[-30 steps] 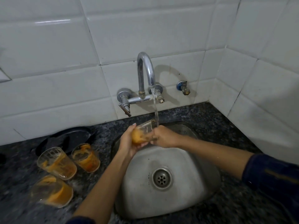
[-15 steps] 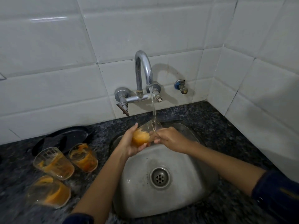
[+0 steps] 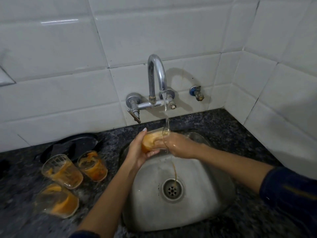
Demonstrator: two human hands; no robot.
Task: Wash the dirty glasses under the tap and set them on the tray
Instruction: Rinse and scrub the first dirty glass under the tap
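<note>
A glass (image 3: 154, 140) smeared with orange residue lies on its side over the steel sink (image 3: 202, 208), its mouth pointing right under the running tap (image 3: 157, 79). My left hand (image 3: 137, 152) grips its base from below. My right hand (image 3: 180, 146) is at the rim, with fingers that seem to reach inside. Orange-tinted water runs from the glass down to the drain (image 3: 172, 188). Three dirty glasses stand on the counter at the left: one (image 3: 61, 170), one (image 3: 93, 166) and one (image 3: 57, 200). A dark tray (image 3: 82, 142) lies behind them.
The dark speckled counter (image 3: 231, 134) surrounds the sink. White tiled walls close in behind and on the right. A small blue-handled valve (image 3: 197, 92) sticks out of the wall right of the tap.
The glass has been tipped from slanted to lying flat under the stream. Orange water now pours out of it into the drain. My right hand has shifted closer over the rim.
</note>
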